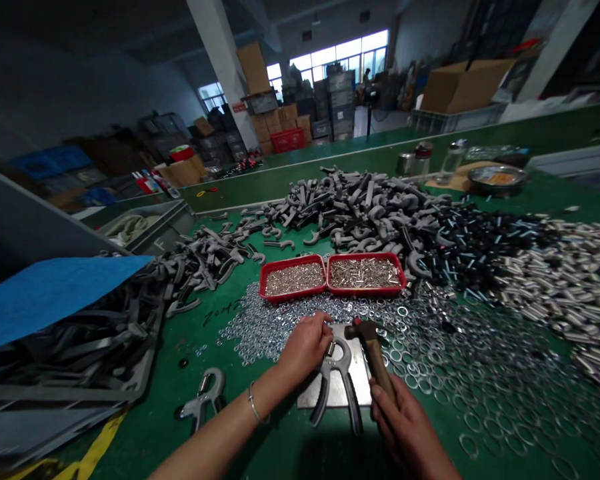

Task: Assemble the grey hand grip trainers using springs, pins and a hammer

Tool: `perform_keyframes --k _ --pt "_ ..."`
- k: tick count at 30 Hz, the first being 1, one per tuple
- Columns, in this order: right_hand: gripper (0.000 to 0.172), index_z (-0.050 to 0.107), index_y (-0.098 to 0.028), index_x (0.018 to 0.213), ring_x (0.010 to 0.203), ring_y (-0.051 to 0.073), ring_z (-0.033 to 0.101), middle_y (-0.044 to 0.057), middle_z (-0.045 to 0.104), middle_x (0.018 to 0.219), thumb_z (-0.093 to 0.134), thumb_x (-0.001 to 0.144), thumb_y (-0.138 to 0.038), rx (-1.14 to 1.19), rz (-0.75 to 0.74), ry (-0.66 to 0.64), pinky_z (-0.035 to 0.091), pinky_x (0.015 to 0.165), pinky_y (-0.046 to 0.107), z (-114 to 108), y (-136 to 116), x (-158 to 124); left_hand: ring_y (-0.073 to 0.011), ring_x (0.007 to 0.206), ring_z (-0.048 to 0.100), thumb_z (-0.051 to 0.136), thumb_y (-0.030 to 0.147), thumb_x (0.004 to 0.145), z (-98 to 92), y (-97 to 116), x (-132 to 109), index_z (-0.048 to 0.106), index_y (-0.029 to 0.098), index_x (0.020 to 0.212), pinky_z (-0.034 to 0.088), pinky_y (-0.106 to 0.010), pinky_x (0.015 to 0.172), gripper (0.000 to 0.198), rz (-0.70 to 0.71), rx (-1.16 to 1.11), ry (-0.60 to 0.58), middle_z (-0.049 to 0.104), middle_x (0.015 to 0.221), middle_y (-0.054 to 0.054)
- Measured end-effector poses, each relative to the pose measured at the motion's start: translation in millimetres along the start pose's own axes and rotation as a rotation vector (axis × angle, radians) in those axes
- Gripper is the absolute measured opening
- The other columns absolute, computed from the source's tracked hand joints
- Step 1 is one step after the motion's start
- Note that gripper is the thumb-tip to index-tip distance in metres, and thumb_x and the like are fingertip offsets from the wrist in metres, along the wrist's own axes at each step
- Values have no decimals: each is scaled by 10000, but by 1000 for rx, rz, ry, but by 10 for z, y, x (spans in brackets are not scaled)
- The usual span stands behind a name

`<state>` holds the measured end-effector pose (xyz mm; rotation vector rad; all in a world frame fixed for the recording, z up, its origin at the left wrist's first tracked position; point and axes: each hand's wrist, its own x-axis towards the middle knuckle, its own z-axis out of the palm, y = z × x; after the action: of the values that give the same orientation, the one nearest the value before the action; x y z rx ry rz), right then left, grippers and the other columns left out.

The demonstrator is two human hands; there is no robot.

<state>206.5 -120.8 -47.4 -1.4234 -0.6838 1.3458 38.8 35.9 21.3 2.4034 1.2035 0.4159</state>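
A claw hammer [377, 360] with a wooden handle is held in my right hand [403, 417], its head over the right part of a metal plate [307, 398]. On that plate lies a grey hand grip strengthener [336, 364], its black-padded handles pointing towards me and a spring near its top. My left hand [307, 343] is closed beside the strengthener's upper left end, fingertips pinched together. Whatever lies between those fingertips is hidden. To the left, a second hand grip strengthener [205, 400] rests on the green table.
Two red trays [266, 293] of small metal pins stand beyond the plate, amid loose nuts and washers [260, 333]. Grey handle parts [365, 200] are heaped behind them. Springs [565, 273] and metal rings [470, 393] spread on the right. A grey crate [147, 373] borders the left.
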Motion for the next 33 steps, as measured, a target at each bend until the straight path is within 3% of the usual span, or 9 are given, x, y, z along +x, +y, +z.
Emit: perform_keyframes --k 5,8,11,13,15,20,26,30,33 --pt "399 579 -214 1075 613 136 520 -41 541 699 615 859 -548 -1 3 1 404 533 223 27 -10 -15 -236 908 571 448 101 966 131 41 -84 562 151 1054 437 -410 929 153 343 406 9 640 924 -75" --pt "410 576 -226 1063 502 113 482 -50 541 668 584 862 -583 -35 46 -30 347 438 213 21 -96 -55 -235 875 563 394 123 992 180 31 -102 580 146 982 442 -414 920 188 468 493 -27 626 872 -78" --pt "438 567 -250 1155 474 130 515 -24 612 707 516 891 -595 -195 15 -72 362 412 232 -87 -306 -65 -243 920 567 441 155 986 154 -7 -131 557 145 1107 449 -421 921 168 336 400 -23 642 961 -90" --pt "394 610 -254 1140 658 193 637 29 685 826 529 896 -552 -367 -102 -96 483 560 279 -198 -530 -51 -259 1001 564 481 186 976 97 -39 -201 493 149 1234 447 -438 937 261 172 275 31 635 1084 -110" --pt "330 663 -254 1070 839 251 672 69 722 938 539 901 -509 -541 -199 -144 515 736 332 -288 -803 -44 -261 1056 553 463 178 973 22 -69 -320 476 168 1246 435 -448 960 274 83 149 69 616 1145 -113" --pt "360 623 -273 1153 813 253 669 79 727 963 426 953 -497 -821 -328 -206 497 747 345 -257 -1315 -23 -268 1085 516 526 120 899 -128 -93 -591 562 192 1140 397 -450 971 255 137 93 -50 608 1136 -93" --pt "338 638 -253 1097 785 257 685 83 743 889 389 978 -447 -1070 -261 -364 483 731 340 -125 -1284 223 -280 1017 527 623 257 915 -171 -74 -517 631 173 942 400 -435 897 88 152 255 -166 635 1009 -87" --pt "373 605 -250 1194 777 261 687 99 749 952 363 992 -450 -1135 -315 -299 470 715 347 -113 -1269 261 -290 1043 514 656 280 899 -174 -96 -486 640 170 929 383 -434 898 115 173 265 -148 639 1022 -97" --pt "308 665 -257 1097 703 261 684 92 760 872 473 945 -443 -1111 -299 -314 464 654 337 -105 -1277 187 -291 1025 516 643 296 909 -178 -126 -491 647 171 927 381 -430 877 126 179 258 -142 645 1001 -98"
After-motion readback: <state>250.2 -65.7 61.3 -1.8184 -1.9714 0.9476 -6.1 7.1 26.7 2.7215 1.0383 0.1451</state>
